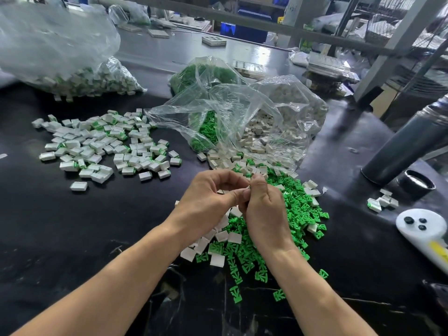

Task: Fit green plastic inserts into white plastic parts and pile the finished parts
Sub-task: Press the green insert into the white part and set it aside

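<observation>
My left hand (208, 200) and my right hand (264, 209) meet above the black table, fingers curled, pinching one small white part (247, 188) between their fingertips; most of it is hidden by the fingers. Under and around my hands lies a loose heap of green inserts (298, 209) mixed with empty white parts (232, 237). To the left spreads a pile of finished parts (104, 146), white with green showing at their ends.
An open clear bag (254, 117) spills white and green pieces behind my hands. A bag of green inserts (203, 73) and a large bag of finished parts (72, 64) lie further back. At the right stand a dark cylinder (407, 151), a black lid (417, 184) and a white controller (421, 229).
</observation>
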Demonstrator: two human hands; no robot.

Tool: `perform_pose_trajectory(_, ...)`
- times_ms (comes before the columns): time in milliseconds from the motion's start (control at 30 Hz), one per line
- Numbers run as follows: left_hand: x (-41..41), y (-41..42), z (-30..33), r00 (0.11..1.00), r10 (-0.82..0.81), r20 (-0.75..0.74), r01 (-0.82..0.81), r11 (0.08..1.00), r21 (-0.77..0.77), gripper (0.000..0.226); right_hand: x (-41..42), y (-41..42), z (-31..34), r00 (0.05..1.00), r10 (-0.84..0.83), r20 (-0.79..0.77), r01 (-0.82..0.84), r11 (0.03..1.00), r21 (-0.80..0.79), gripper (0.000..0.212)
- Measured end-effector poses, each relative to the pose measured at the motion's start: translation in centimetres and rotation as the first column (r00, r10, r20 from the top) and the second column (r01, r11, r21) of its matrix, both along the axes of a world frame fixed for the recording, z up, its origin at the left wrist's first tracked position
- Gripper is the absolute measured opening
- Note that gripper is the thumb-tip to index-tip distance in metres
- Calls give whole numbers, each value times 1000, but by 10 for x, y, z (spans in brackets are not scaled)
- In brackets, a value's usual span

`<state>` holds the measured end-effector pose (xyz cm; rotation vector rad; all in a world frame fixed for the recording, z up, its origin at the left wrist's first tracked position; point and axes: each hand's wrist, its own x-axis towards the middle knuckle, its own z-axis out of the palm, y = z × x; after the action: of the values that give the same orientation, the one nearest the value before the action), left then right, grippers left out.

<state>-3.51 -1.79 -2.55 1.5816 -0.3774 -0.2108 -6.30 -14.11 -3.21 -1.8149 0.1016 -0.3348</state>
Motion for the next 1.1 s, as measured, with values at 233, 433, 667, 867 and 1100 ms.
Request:
perform_pose_trajectory(233, -1, -1, -2, 999, 35, 2, -35, 999, 20, 7, 3, -1, -6, 999, -23, 31, 23, 1000, -7, 62)
perform_pose_trajectory(433, -2, -1, -1, 999, 42, -7, -42, 999, 13, 8, 0, 2, -2, 999, -20, 38, 21, 1000, -18, 71)
perform_pose_trajectory(667, 1, 2, 2, 999, 37, -16, -37, 999, -36, 9, 1, -3, -4, 999, 1, -49, 1, 999, 40, 76)
perform_pose_trajectory(867, 12, 11, 0, 991, 130, -12, -131, 988, -84, 6, -4, -19, 4, 996, 67, 54, -73, 991, 113, 28)
perform_pose_trajectory(1100, 13, 12, -2, 991, 137, -2, -137, 988, -75, 7, -6, -18, 1, 995, 86, 51, -92, 986, 137, 5)
